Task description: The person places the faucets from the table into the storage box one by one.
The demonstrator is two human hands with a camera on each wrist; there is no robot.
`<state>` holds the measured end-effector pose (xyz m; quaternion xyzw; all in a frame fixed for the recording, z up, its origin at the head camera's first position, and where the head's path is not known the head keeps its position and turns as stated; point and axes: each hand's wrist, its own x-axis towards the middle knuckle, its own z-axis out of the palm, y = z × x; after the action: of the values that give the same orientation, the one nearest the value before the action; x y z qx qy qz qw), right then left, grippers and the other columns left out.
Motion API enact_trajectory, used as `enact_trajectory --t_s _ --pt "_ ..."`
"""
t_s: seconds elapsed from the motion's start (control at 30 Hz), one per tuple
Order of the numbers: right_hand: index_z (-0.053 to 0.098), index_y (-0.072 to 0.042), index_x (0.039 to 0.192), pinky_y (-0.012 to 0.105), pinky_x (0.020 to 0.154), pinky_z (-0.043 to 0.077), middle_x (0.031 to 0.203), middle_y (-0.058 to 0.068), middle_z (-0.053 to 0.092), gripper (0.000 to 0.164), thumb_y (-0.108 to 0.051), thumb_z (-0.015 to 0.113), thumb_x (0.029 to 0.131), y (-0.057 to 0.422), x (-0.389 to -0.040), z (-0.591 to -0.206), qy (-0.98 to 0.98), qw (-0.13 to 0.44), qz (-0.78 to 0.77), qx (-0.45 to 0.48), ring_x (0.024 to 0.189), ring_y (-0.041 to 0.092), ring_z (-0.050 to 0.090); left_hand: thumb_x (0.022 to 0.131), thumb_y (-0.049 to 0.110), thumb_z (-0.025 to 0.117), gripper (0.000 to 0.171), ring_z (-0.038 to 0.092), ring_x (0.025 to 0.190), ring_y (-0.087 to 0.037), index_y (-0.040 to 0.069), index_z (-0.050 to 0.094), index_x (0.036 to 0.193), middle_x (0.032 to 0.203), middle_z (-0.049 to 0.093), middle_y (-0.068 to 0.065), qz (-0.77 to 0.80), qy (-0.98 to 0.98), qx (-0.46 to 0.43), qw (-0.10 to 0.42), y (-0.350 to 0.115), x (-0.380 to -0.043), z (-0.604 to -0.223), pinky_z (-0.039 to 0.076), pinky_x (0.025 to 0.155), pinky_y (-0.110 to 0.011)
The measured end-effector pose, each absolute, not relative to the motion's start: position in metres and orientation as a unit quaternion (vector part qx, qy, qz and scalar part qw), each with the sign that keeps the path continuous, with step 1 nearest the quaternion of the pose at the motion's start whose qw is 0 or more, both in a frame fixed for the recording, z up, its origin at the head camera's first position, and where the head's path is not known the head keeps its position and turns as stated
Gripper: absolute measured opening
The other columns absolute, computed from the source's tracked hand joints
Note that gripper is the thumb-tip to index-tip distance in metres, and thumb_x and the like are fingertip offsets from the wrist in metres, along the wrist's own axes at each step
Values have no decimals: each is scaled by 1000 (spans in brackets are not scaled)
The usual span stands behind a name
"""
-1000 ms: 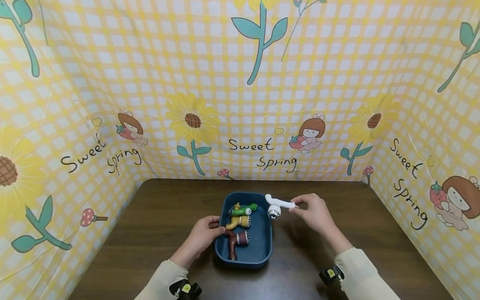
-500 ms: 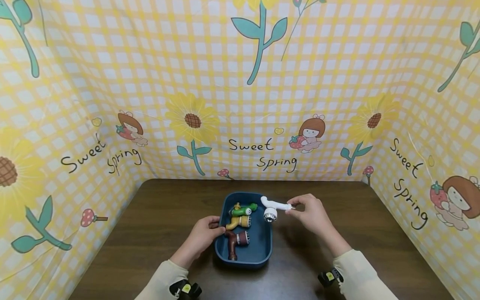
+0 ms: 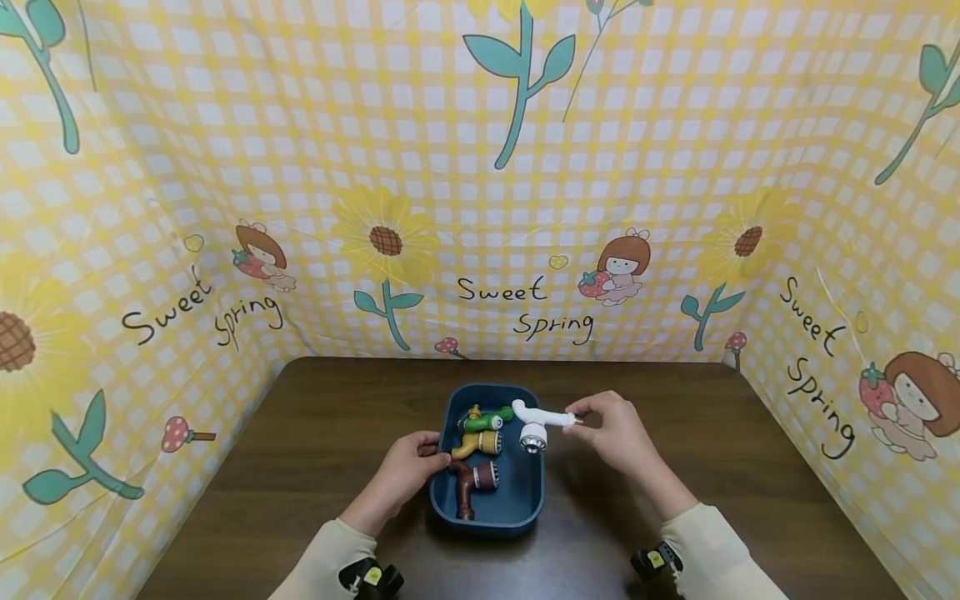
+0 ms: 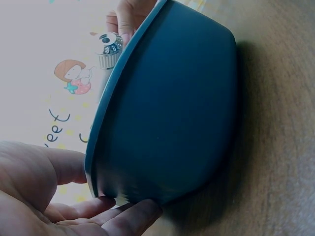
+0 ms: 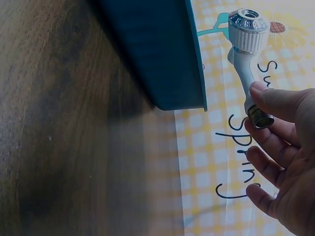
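Note:
My right hand (image 3: 617, 433) pinches a white tap (image 3: 542, 417) by its metal-ringed end, between thumb and forefinger. The tap hangs over the right side of a blue plastic bin (image 3: 517, 492); its ribbed knob with a silver cap (image 5: 249, 30) shows in the right wrist view, where the other fingers are held apart. At the bin's left side, my left hand (image 3: 408, 468) grips the rim, thumb on the edge and fingers against the outer wall. Inside, along the left, lie a green tap (image 3: 480, 423), a yellow tap (image 3: 471, 445) and a brown tap (image 3: 467, 492).
A dark wooden table (image 3: 315, 433) bears the bin. Yellow checked cloth (image 3: 480, 208) with printed flowers encloses the back and both sides. The bin's wall (image 4: 167, 113) fills much of the left wrist view.
The right hand has moved left and slightly toward me, carrying the white tap from the bin's right edge further over the inside. The left hand and bin have not moved.

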<state>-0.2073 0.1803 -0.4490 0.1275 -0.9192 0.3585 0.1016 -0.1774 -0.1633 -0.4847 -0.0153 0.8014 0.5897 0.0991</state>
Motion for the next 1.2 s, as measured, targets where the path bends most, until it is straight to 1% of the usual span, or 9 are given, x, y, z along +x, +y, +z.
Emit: enact_trajectory --t_s 0.27,0.73,0.83,1.07,1.2 --pt "80 -20 97 40 86 47 93 -8 70 21 -22 90 79 175 -208 -448 -912 111 367 145 100 23 61 99 7 65 38 70 104 -25 -8 58 133 118 71 -20 589 802 -15 97 -164 -178 -485 60 90 -45" --pt "80 -25 95 39 86 41 92 -12 68 20 -21 90 79 163 -206 -445 -907 104 371 171 96 14 55 99 8 65 40 69 105 -26 -9 57 134 119 71 -21 582 807 -10 97 -165 -178 -486 60 90 -44" --pt "80 -25 95 39 87 41 91 -13 68 20 -22 90 78 160 -206 -445 -905 104 371 178 97 14 56 99 7 65 39 70 105 -26 -9 58 134 119 70 -22 587 804 -9 95 -165 -179 -487 60 89 -44" --pt "81 -17 99 42 91 39 91 -13 69 24 -24 91 78 158 -206 -448 -905 100 365 195 99 17 57 99 8 65 38 70 105 -25 -8 58 133 120 71 -20 587 803 -6 101 -165 -179 -487 59 91 -44" --pt "81 -17 99 43 92 38 91 -14 69 24 -24 91 78 157 -207 -449 -907 94 362 191 99 16 56 100 9 64 39 70 106 -25 -8 57 134 120 71 -21 584 805 -2 102 -166 -180 -487 59 92 -43"
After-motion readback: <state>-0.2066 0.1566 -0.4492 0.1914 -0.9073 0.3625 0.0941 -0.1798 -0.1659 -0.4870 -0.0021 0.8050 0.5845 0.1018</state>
